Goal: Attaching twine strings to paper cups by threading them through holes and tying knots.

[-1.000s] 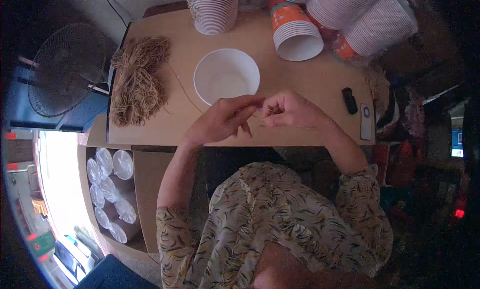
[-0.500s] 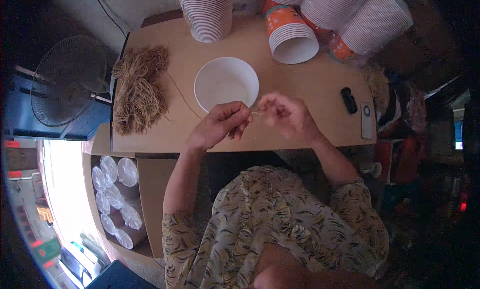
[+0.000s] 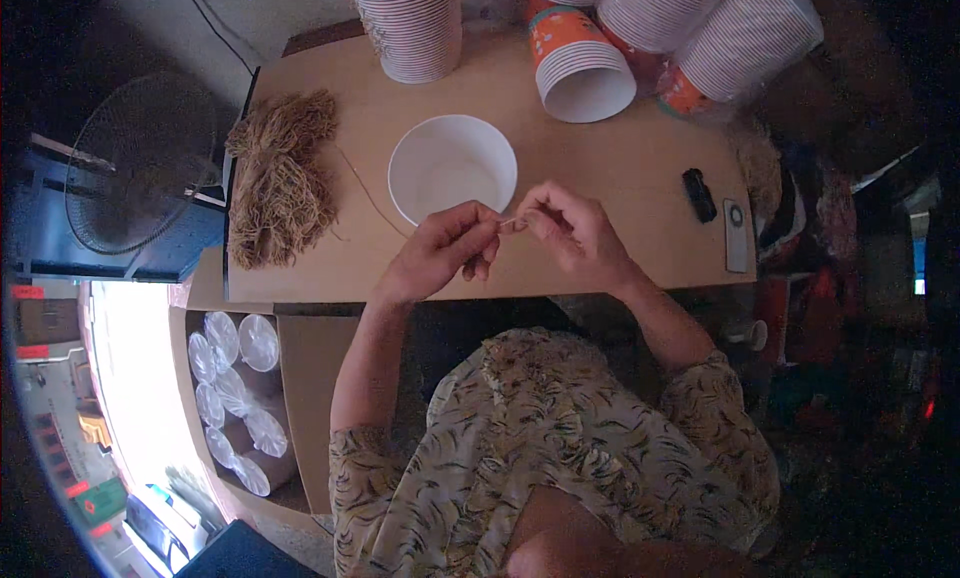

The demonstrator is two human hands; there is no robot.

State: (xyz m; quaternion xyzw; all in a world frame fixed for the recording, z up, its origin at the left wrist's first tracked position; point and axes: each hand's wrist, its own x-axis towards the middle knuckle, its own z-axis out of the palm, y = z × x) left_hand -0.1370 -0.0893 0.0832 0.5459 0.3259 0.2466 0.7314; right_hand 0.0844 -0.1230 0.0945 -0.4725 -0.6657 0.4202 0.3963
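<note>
My left hand pinches a thin brown cord between thumb and forefinger. The cord runs back toward a shaggy bundle of brown, fibrous strands at the table's left. Facing it, my right hand is closed in a pinch at the short piece of cord that sticks out past my left fingertips. Both hands hover just over the near rim of a round white tub. The fingertips nearly meet, so the cord's very end is hard to make out.
Stacked paper tubs stand at the back, with a tipped orange stack and plastic-wrapped stacks to the right. A black object and a pale flat device lie right. An open carton and a fan are left.
My right hand, blurred and apart from the cord before, has come in to the left and closed on its end. My left hand has kept its pinch almost in place.
</note>
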